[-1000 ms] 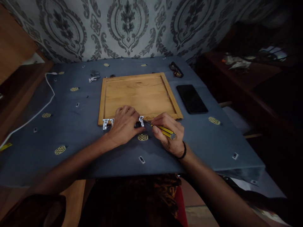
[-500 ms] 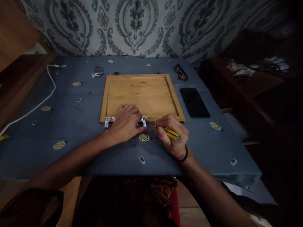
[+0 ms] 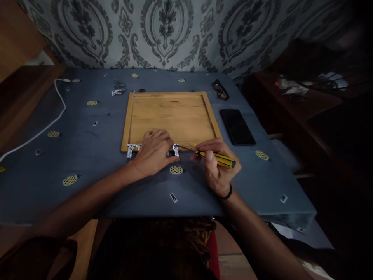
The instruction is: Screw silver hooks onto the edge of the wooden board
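A framed wooden panel (image 3: pixel 171 118) lies flat on the table, with metal hinges along its near edge. My left hand (image 3: pixel 154 151) is closed over that edge, fingers on the wood and thumb below, gripping a silver hinge (image 3: pixel 176 151) whose right part shows past the fingers. Another hinge (image 3: pixel 130 151) sits at the near left corner. In my right hand (image 3: pixel 219 169) is a yellow-and-black screwdriver (image 3: pixel 224 160), held nearly level. Its thin shaft points left, with the tip at the hinge beside my left hand; exact contact with a screw is too small to tell.
Right of the panel lie a black phone (image 3: pixel 237 127) and dark glasses (image 3: pixel 220 90). Loose metal hinges (image 3: pixel 118 88) rest behind its left corner, and a small dark piece (image 3: pixel 108 114) lies nearer. A white cable (image 3: pixel 60 114) crosses the left side of the blue tablecloth (image 3: pixel 116 202).
My right hand has shifted right with the screwdriver, which now lies flatter and shows more shaft. My left hand keeps its place on the hinge. The whole view has drifted slightly.
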Motion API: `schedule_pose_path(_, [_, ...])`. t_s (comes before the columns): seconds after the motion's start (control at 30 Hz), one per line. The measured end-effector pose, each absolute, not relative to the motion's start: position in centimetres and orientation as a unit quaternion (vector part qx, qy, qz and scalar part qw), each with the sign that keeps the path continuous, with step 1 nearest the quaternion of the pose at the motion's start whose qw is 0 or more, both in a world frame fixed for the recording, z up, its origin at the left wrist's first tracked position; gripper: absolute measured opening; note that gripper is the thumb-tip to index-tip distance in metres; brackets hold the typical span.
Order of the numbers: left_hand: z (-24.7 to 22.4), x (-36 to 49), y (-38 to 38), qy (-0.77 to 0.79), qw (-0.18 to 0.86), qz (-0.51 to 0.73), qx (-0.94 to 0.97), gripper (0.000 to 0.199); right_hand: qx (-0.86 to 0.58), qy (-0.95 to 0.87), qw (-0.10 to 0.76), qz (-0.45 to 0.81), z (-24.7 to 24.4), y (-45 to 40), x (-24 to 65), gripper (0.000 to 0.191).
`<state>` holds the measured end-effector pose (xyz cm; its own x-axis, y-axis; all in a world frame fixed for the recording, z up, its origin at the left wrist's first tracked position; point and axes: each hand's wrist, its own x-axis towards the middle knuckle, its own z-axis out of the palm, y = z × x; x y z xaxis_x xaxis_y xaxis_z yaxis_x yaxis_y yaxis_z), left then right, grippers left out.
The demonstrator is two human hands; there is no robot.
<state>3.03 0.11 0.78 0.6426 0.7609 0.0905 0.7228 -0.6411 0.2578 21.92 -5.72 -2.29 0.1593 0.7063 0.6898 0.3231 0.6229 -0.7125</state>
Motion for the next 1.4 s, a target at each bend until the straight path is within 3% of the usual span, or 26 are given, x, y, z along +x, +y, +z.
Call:
schedule_pose_path(0.8, [0.8,3.0,0.1,0.410,0.096,0.104,0.901,0.033,-0.441,-0.613,0.635,0.164,-2.2,-5.5,21.9,0.026])
schedule_pose_path(1.03, [0.8,3.0,0.2,0.404,0.091,0.105,0.904,0.033,-0.438,-0.616,0.630,0.179,-2.5,-5.3,22.0,0.021])
schedule_pose_path(1.4, [0.5,2.9,0.2,0.402,0.088,0.106,0.905,0.033,-0.453,-0.621,0.606,0.206,-1.6,-4.6,22.2,0.032])
